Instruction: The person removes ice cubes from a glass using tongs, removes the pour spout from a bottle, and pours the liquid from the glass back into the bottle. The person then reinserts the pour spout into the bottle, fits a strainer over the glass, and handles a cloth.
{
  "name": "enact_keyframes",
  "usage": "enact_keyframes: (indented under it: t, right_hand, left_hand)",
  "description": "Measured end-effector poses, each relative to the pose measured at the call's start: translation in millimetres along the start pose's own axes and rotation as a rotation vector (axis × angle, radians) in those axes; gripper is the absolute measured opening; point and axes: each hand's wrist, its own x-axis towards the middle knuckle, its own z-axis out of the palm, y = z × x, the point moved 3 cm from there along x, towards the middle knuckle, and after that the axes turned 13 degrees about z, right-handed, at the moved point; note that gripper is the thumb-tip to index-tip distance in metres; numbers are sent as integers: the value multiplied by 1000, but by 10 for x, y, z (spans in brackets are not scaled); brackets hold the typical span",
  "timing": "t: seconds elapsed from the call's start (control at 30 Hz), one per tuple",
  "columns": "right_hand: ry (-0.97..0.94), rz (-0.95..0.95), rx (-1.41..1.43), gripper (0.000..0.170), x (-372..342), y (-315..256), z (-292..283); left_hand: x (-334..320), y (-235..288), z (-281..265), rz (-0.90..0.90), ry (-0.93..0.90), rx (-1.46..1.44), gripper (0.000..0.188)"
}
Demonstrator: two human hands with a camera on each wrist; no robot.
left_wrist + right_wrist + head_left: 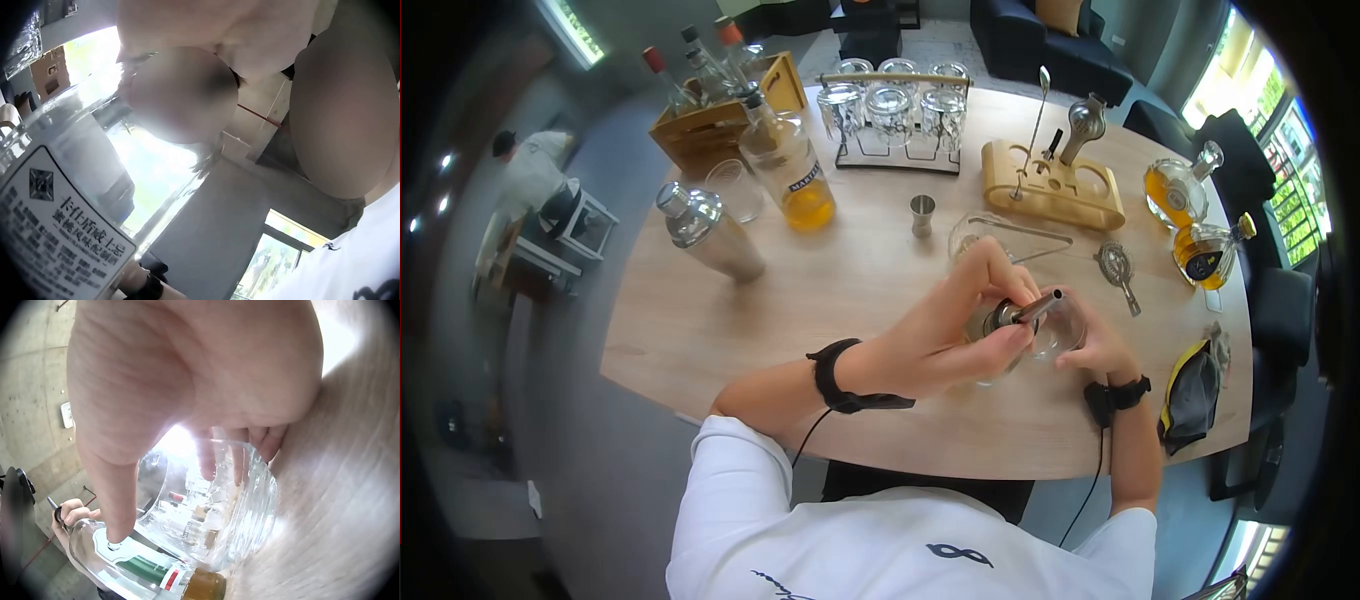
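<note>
A clear glass bottle [153,569] with a green-and-white label and amber liquid low inside appears to be stood about upright on the pale wood-grained desk [870,285], at nine o'clock of a clear, cut-patterned glass tumbler [250,506] and just beside it. The slim silver metal pour spout [1041,306] at its mouth, pointed toward two o'clock, is pinched by the thumb and fingers of the left grip [955,335]. The tumbler is cupped by the curved fingers of the right grip [1105,335]; how firmly cannot be told.

As the step in hand is judged to be work at the spout, pressure is best put on its dark collar, in line with the neck, rather than on the slim tube. The tumbler should be steadied and eased toward three o'clock, since it could be knocked by the bottle.
</note>
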Motion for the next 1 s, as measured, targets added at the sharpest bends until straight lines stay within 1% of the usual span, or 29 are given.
enact_keyframes:
  t: [0.03,0.1,0.13,0.2,0.23,0.27,0.33,0.37,0.43,0.47,0.5,0.53,0.57,0.6,0.63,0.67,0.7,0.73,0.8,0.83,0.9,0.93,1.0]
  right_hand:
    - [-8,-12,-14,104,5,-15,7]
    - [9,-41,-2,105,4,-27,20]
    - [2,-50,-9,105,20,-20,10]
    - [-13,-55,-13,105,36,43,-15]
    - [-7,-66,-6,105,42,76,-36]
    - [-2,-58,-27,105,44,114,-57]
    - [18,-46,-36,104,-1,163,-78]
    - [6,-51,-39,103,5,147,-69]
    - [-2,-57,-36,103,27,109,-62]
    - [-3,-54,-51,102,18,85,-48]
    - [-4,-48,-64,101,-1,73,-26]
    - [1,-44,-53,101,-23,53,-3]
    - [6,-14,-41,100,-40,30,10]
    - [11,13,-32,99,-43,22,1]
    - [16,13,-30,99,-30,35,-20]
    - [13,-24,-73,99,-14,50,-35]
    - [8,-61,-115,98,-7,63,-38]
    - [9,-57,-112,98,-11,64,-29]
    - [29,-61,-56,94,-26,44,-7]
    - [28,-53,-54,94,-24,45,1]
    - [6,-76,24,90,-3,27,3]
    - [1,-68,23,90,4,17,0]
    - [12,-76,18,97,4,0,-7]
  left_hand:
    - [0,-11,-10,14,-1,15,31]
    - [-43,-72,-32,-85,35,-7,37]
    - [-58,-48,-42,-79,34,5,37]
    - [-74,-15,-28,-79,-133,279,44]
    - [-121,-22,2,-100,-76,298,46]
    - [-155,-16,14,-105,-92,297,46]
    - [-233,8,-44,-167,4,367,47]
    - [-232,10,-103,-82,62,399,37]
    - [-160,127,-386,67,52,560,27]
    - [-121,214,-500,35,208,481,26]
    - [-21,341,-622,6,276,455,28]
    - [68,450,-700,48,295,479,27]
    - [92,510,-805,90,336,569,25]
    - [107,510,-897,86,331,565,25]
    - [101,498,-1002,119,341,642,24]
    - [87,471,-1092,153,352,718,24]
    - [66,417,-1167,141,370,744,23]
    - [31,360,-1277,137,370,741,23]
    - [-22,264,-1485,118,307,1022,22]
    - [-31,223,-1540,112,311,1018,22]
    - [-69,182,-1638,88,371,1151,23]
    - [-69,171,-1656,82,380,1150,23]
    - [-91,173,-1681,95,433,1249,24]
